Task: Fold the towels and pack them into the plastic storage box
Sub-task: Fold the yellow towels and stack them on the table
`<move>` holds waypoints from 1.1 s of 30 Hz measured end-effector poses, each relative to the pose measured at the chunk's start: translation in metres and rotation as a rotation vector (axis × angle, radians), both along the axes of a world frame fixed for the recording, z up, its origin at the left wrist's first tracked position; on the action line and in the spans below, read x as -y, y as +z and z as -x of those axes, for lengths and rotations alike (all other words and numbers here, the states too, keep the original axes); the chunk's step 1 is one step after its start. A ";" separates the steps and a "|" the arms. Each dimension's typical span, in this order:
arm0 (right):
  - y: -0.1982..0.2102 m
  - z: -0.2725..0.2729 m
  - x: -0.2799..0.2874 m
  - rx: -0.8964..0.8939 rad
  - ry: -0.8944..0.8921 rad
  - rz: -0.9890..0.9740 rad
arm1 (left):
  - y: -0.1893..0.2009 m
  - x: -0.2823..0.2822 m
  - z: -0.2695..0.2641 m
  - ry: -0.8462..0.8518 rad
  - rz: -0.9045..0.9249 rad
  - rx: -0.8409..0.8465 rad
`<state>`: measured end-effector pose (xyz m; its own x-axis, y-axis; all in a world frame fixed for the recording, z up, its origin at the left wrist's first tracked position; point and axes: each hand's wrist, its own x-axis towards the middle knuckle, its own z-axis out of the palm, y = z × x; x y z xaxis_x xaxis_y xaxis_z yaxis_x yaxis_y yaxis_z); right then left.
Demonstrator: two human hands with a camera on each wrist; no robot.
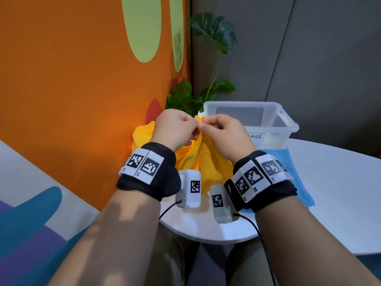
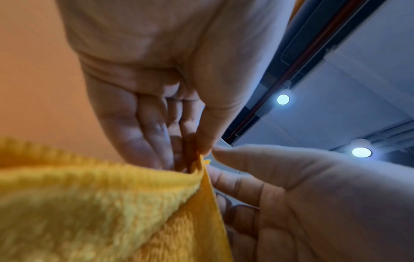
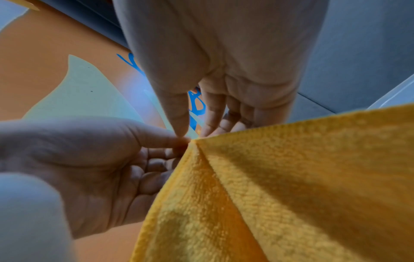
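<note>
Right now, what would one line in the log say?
left hand: pinches yellow towel | right hand: pinches same corner | blue towel: on table | box: no towels visible inside

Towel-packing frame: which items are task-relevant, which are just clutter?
Task-relevant:
- yellow towel, pinched at one spot by left hand and right hand
- blue towel, flat on the table
- plastic storage box, no towels visible inside

Clutter:
- plant behind the box
- white table, support only
</note>
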<state>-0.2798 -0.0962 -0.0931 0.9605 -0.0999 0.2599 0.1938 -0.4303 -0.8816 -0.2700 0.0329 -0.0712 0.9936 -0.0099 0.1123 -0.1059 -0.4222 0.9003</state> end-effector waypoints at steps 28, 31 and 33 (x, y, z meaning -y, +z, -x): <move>0.010 -0.001 0.045 0.182 -0.145 0.012 | -0.021 -0.044 -0.024 -0.135 -0.637 -0.010; 0.004 -0.004 0.050 0.111 -0.285 0.025 | -0.020 -0.046 -0.025 -0.007 -0.471 0.089; -0.002 -0.005 0.052 0.054 -0.336 0.049 | -0.018 -0.046 -0.024 0.038 -0.326 0.143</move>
